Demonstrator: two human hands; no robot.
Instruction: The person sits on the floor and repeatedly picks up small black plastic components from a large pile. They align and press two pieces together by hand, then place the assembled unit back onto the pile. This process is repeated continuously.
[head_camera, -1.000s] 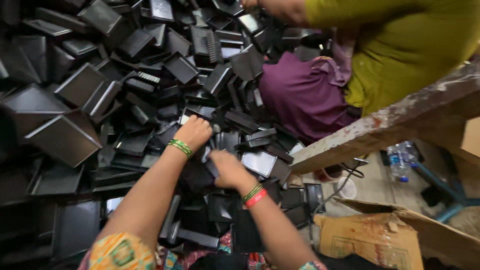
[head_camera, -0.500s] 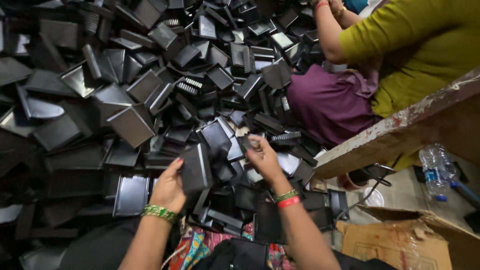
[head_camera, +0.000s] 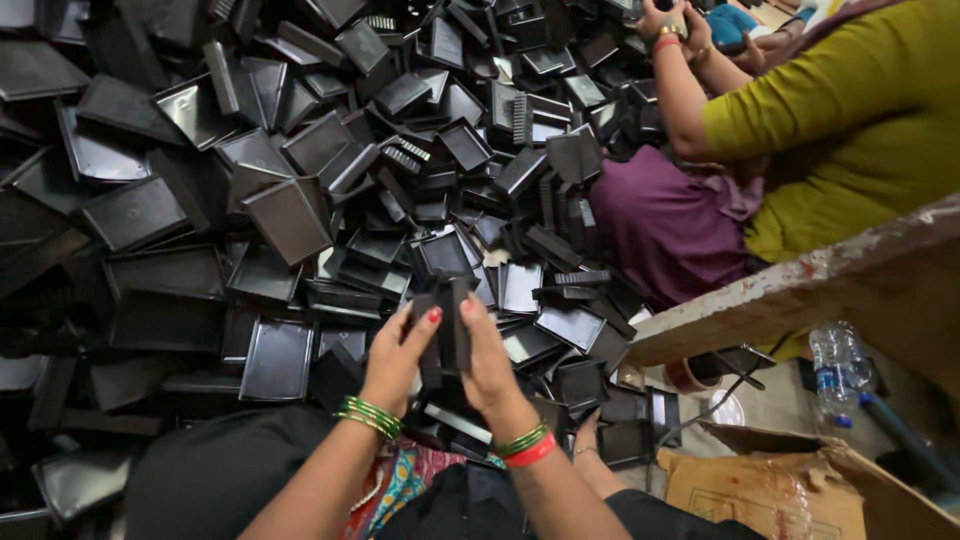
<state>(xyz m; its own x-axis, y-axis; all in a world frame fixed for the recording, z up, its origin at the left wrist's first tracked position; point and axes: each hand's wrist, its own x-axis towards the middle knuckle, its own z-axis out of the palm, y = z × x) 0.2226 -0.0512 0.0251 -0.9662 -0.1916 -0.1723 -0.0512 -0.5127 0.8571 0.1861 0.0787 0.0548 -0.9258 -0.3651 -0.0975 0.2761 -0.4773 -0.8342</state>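
Note:
Both my hands hold a small stack of black plastic trays (head_camera: 443, 330) upright in front of me. My left hand (head_camera: 397, 360), with green bangles at the wrist, grips its left side. My right hand (head_camera: 490, 365), with green and red bangles, grips its right side. Thumbs with red nails press on the stack's top. Behind it spreads a big heap of black plastic trays (head_camera: 290, 215) of different sizes, lying at all angles.
A person in a yellow-green top (head_camera: 850, 130) and purple cloth sits at the right, one hand (head_camera: 665, 20) reaching into the heap. A worn wooden beam (head_camera: 800, 290) crosses the right side. Below it stand a plastic bottle (head_camera: 838, 370) and a cardboard box (head_camera: 790, 490).
My hands have come together from apart on the heap and now grip one stack of trays between them, lifted clear of the pile.

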